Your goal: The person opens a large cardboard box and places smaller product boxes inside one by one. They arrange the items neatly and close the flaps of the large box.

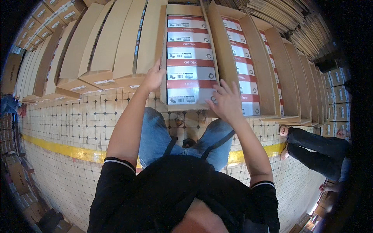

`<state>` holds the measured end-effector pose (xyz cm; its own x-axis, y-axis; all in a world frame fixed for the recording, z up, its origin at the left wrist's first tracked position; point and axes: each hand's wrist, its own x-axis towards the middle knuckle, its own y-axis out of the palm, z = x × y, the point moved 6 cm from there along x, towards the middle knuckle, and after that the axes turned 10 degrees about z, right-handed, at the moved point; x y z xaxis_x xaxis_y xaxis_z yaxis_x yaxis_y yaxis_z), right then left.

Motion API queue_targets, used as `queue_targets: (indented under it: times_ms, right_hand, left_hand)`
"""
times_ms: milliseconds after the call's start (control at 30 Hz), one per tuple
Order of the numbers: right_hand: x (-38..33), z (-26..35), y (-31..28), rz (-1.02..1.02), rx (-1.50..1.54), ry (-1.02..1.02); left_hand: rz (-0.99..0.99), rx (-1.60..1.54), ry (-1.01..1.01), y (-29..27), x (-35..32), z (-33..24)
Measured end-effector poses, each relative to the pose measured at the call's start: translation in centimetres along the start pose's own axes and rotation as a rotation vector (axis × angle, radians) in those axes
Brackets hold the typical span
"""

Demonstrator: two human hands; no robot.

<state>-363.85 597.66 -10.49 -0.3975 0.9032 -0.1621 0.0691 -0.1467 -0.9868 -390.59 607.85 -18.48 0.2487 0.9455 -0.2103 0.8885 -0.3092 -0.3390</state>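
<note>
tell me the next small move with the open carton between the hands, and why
Probably settle the right hand onto the right edge of the open carton. It looks spread there with no clear grip, while the left hand is at the left edge, so matching holds would likely steady the carton and its red-and-white boxes.

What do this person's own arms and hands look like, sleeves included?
The left hand and right hand are bare, with no gloves or watch showing. The forearms are uncovered too. Above them are short black sleeves, each with a thin white band near its hem. Finer details, such as rings, are too small to make out.
</note>
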Motion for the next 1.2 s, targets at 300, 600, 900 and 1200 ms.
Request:
queue_targets:
  times_ms: [300, 600, 900, 1200]
  right_hand:
    - [-3.1, -3.8, 1.1, -0.135, 0.11, 0.03]
    - [-3.4, -3.8, 1.5, -0.139, 0.225, -0.019]
    - [0.1, -0.8, -2.4, -0.058, 0.227, -0.011]
    - [25.9, -7.5, -2.5, 0.103, 1.747, 0.282]
  left_hand:
    - [-0.014, -0.064, 0.087, 0.5, 1.2, 1.6]
    - [-0.156, 0.298, -0.013, -0.1, 1.1, -0.2]
    - [-0.303, 1.008, 0.015, -4.8, 7.5, 5.2]
    - [-0.223, 0.779, -0.1, -5.2, 8.7, 6.2]
